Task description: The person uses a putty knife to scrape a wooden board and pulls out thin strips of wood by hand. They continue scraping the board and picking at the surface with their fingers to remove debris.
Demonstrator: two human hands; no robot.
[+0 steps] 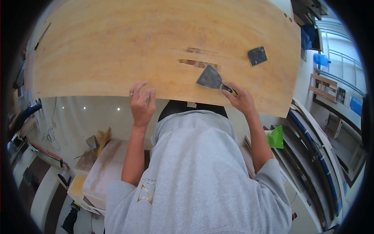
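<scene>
A large pale plywood sheet [117, 43] fills the upper half of the view. My left hand [141, 102] rests on its near edge, fingers curled over it, a ring on one finger. My right hand [241, 97] grips the yellow-and-black handle of a putty knife [212, 78]. The wide blade lies flat on the wood just below a brown patched gouge [198, 63]. A second, thinner brown mark [193, 50] sits above it. A small dark square scraper blade [257, 55] lies on the sheet to the right.
My grey hooded sweatshirt [202, 175] fills the lower middle. Lower left are boards and a block [103, 167] on a glossy white floor. A green object [276, 137] and long trim pieces [311, 156] lie at the right; a blue water jug [321, 59] stands far right.
</scene>
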